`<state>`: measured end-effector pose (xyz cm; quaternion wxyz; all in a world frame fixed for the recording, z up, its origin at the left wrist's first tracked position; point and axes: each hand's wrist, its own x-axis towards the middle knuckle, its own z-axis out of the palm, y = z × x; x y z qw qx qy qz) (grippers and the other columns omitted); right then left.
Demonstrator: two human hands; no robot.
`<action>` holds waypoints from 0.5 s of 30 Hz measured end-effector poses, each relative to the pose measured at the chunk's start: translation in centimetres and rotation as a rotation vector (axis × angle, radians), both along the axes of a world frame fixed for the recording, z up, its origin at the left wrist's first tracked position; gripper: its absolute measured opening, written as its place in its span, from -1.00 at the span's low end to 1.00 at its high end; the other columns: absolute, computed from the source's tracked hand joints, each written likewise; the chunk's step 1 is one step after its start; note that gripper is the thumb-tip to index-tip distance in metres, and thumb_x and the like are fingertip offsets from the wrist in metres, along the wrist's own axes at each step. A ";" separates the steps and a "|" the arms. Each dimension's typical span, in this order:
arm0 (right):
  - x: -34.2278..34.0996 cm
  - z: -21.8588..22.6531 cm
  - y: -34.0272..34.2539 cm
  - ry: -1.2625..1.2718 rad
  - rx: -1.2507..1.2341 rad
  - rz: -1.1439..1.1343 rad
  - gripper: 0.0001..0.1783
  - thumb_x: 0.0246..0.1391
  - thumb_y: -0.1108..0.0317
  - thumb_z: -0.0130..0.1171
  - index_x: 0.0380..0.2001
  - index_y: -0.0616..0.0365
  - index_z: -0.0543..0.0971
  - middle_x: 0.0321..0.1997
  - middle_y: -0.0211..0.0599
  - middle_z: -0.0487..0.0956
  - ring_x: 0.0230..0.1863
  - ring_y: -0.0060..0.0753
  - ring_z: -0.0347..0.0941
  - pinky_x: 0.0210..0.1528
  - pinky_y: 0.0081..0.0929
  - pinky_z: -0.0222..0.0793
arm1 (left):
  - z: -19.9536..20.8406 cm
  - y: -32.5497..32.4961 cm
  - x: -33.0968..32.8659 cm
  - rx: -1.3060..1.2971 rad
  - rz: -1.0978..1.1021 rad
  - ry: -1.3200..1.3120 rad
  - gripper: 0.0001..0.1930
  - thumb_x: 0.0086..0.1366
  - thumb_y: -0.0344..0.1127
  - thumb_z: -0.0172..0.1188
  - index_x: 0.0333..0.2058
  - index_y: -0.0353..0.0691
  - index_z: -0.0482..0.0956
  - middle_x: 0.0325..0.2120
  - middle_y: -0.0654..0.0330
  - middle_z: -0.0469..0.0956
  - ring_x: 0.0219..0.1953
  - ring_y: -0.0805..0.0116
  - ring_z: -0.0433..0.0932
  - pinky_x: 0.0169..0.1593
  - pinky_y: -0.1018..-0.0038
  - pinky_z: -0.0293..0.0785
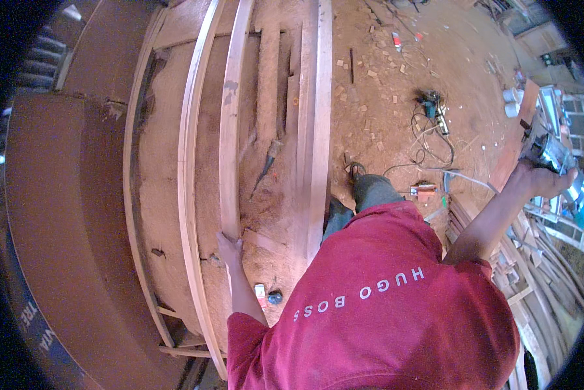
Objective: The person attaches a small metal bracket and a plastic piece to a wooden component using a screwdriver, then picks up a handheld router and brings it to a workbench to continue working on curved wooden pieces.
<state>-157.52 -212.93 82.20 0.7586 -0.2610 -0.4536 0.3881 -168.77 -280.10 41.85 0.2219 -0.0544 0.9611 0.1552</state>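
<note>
My left hand (229, 249) is closed around the near part of a long pale wooden beam (230, 130), which runs away from me and has a dark stain on it. On the far right, my right hand (552, 181) grips a power tool (547, 151) with a shiny silver body, lifted out to the side. The tool's working face is turned away, so its exact kind is unclear. Parallel to the held beam lie another narrow beam (189, 130) on its left and a thicker beam (321, 130) on its right.
Sawdust covers the floor, with scattered wood offcuts (370, 117). A teal power tool (428, 107) and tangled cords (428, 153) lie ahead, near an orange box (424, 190). Planks (552, 273) are stacked at right. Brown panels (51, 214) stand at left. A dark pointed object (266, 168) lies between beams.
</note>
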 end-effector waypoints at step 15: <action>-0.3 -0.2 5.7 0.073 -0.090 0.047 -0.49 0.00 -0.06 0.01 -0.14 0.12 0.48 -0.17 -0.20 0.54 -0.20 -0.09 0.53 -0.20 -0.12 0.53 | -1.1 4.3 0.4 -0.087 0.099 0.190 -0.28 0.03 -0.27 0.35 0.17 -0.30 0.29 0.13 -0.06 0.36 0.13 0.00 0.38 0.11 0.28 0.36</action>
